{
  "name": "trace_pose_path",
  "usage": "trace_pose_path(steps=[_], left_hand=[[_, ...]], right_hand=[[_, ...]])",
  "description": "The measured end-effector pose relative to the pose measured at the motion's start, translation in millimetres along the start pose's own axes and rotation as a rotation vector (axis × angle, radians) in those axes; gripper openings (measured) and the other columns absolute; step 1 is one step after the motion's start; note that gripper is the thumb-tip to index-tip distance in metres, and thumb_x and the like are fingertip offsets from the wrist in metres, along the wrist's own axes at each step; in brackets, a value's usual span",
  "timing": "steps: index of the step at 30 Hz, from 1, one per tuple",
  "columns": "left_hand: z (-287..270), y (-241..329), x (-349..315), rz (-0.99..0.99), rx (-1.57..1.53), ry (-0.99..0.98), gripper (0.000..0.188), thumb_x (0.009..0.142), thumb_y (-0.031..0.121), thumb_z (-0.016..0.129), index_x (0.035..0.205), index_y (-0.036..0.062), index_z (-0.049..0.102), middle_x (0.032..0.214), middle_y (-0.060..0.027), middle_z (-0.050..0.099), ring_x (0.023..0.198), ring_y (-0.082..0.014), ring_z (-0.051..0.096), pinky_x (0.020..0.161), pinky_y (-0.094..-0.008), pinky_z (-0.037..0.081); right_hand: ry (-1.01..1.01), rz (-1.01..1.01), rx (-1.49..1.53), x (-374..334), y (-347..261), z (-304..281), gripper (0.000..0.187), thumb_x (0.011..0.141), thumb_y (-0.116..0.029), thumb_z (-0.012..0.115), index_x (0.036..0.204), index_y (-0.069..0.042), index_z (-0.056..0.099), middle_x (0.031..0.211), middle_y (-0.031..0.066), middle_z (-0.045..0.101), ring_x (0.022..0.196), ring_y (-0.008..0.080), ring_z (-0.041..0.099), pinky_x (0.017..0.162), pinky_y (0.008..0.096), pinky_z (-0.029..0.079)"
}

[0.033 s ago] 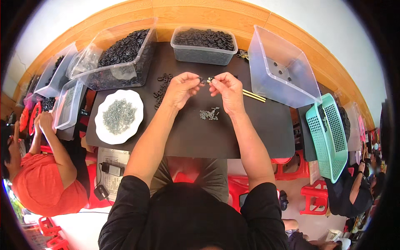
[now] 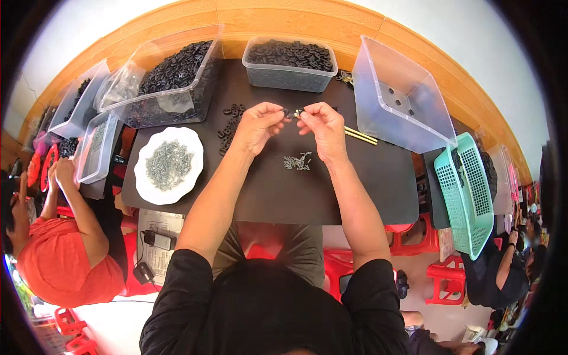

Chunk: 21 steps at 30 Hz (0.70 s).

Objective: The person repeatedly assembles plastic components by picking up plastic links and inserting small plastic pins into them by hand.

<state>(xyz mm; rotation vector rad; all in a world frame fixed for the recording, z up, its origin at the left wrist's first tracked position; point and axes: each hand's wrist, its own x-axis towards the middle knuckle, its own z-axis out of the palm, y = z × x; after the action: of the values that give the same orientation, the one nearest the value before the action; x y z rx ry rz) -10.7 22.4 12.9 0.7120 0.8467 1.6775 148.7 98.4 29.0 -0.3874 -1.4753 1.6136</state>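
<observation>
Over the dark table (image 2: 269, 198) my two hands meet, fingertips nearly touching. My left hand (image 2: 260, 125) is closed in a pinch on a small black ring-like part (image 2: 287, 115). In the pinch of my right hand (image 2: 324, 129) is another small dark piece (image 2: 299, 112) with a shiny bit beside it; fingers partly hide both pieces. Below my hands lies a small pile of metal pins or screws (image 2: 297, 162). Left of my left forearm, a white scalloped plate (image 2: 141, 177) holds many more of them. Loose black ring-like parts (image 2: 228, 131) lie beside my left wrist.
Clear bins of black parts, one large (image 2: 198, 94) and one smaller (image 2: 290, 78), stand at the back. A clear bin (image 2: 408, 127) at right holds a few pieces. Yellow sticks (image 2: 361, 136) lie near it. A green basket (image 2: 467, 207) overhangs right; a person in red (image 2: 71, 254) sits left.
</observation>
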Motion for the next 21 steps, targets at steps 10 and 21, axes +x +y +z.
trace_pose_path(steps=[10, 21], left_hand=[[-5, -7, 1, -0.027, -0.103, 0.067, 0.009, 0.08, 0.006, 0.067, 0.089, 0.0058, 0.062, 0.081, -0.0059, 0.065, 0.067, -0.0103, 0.057, 0.059, -0.0217, 0.045], [4, -16, -3, -0.138, -0.375, 0.048, 0.009, 0.083, 0.003, 0.063, 0.091, 0.0049, 0.061, 0.09, -0.0097, 0.064, 0.076, -0.015, 0.059, 0.068, -0.0253, 0.049]], right_hand=[[-0.056, 0.025, -0.037, 1, 10, 5, 0.006, 0.082, 0.001, 0.063, 0.087, 0.001, 0.061, 0.082, 0.0053, 0.061, 0.069, 0.0134, 0.062, 0.056, 0.026, 0.053], [0.077, 0.006, 0.043, -2, 9, 8, 0.006, 0.081, -0.003, 0.066, 0.081, 0.0, 0.06, 0.072, 0.0029, 0.06, 0.056, 0.0063, 0.053, 0.049, 0.0206, 0.046]])
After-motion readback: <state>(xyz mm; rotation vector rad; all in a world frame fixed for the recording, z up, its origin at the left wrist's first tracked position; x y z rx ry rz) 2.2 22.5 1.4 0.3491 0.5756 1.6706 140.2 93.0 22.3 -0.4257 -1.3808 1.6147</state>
